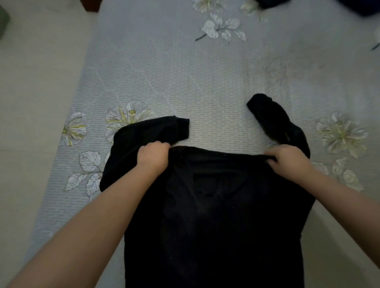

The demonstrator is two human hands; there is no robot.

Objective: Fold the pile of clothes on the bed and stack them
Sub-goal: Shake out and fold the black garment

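A: What is on the bed (185, 78) nearest the person?

B: A black T-shirt (216, 205), spread lengthwise on the grey flowered sheet, its neck end away from the person and its lower part running out of the bottom of the view.

A: And the 2 hands?

B: The left hand (153, 157) has its fingers curled round the shirt's top edge at the left shoulder, gripping the cloth. The right hand (287, 162) pinches the same edge at the right shoulder, fingers bent over a small ridge of fabric.

A: The sleeves?

B: The left sleeve (160, 131) lies folded inward above the left hand. The right sleeve (271, 117) angles up and away from the right hand.

A: Anything else?

B: Dark clothing (273, 2) at the far edge, blurred. Pale floor (35, 92) lies left of the bed.
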